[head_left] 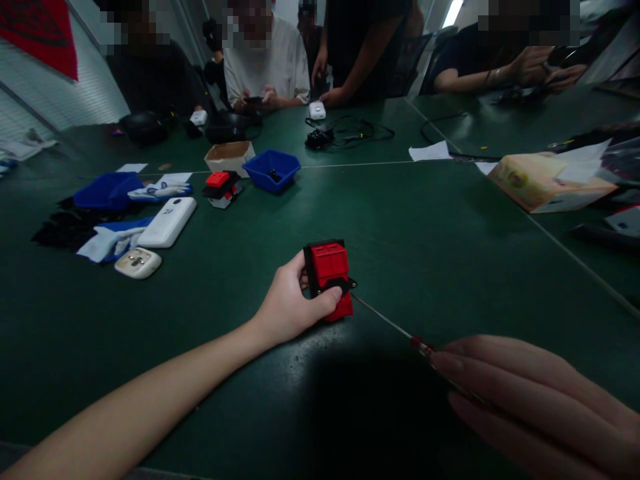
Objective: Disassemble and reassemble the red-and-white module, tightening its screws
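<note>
The left hand [293,298] grips a red-and-black block [331,261] mid-table, thumb across its front; the right hand [535,390], near right, holds a screwdriver [419,344], tip at the block's right edge, contact unclear. Bracing the block and keeping the shaft straight should help. Far left: a blue bin [287,176].

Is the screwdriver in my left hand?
No, the right hand holds the screwdriver; the left hand holds the red-and-black part.
</note>
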`<action>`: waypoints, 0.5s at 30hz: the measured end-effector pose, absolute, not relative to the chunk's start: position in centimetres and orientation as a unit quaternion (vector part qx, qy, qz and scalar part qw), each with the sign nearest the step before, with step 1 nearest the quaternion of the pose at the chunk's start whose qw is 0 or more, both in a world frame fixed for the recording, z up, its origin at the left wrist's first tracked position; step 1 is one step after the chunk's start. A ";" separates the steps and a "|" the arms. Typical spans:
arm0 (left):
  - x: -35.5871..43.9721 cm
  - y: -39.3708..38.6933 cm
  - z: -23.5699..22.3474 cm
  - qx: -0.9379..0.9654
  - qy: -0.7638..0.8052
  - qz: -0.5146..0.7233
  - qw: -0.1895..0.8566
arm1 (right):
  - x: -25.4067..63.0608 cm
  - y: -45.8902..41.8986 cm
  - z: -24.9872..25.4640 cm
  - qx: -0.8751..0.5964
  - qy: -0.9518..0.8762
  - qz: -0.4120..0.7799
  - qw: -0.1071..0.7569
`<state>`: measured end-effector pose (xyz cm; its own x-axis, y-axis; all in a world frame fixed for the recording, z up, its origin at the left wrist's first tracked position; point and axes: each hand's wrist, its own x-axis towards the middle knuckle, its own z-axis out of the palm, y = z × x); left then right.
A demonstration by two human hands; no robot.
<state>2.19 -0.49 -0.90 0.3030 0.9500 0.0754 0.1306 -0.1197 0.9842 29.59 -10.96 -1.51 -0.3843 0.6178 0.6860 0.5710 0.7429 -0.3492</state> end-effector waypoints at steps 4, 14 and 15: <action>2.4 -0.7 -0.6 0.642 0.438 0.398 0.487 | 29.1 -11.4 -1.5 -0.380 -0.819 -0.002 0.429; 2.6 -0.8 -0.2 0.648 0.441 0.398 0.476 | 29.3 -11.9 -1.0 -0.398 -0.821 -0.005 0.410; 2.5 -0.8 -0.2 0.649 0.440 0.399 0.476 | 29.5 -12.1 -0.8 -0.401 -0.828 -0.008 0.393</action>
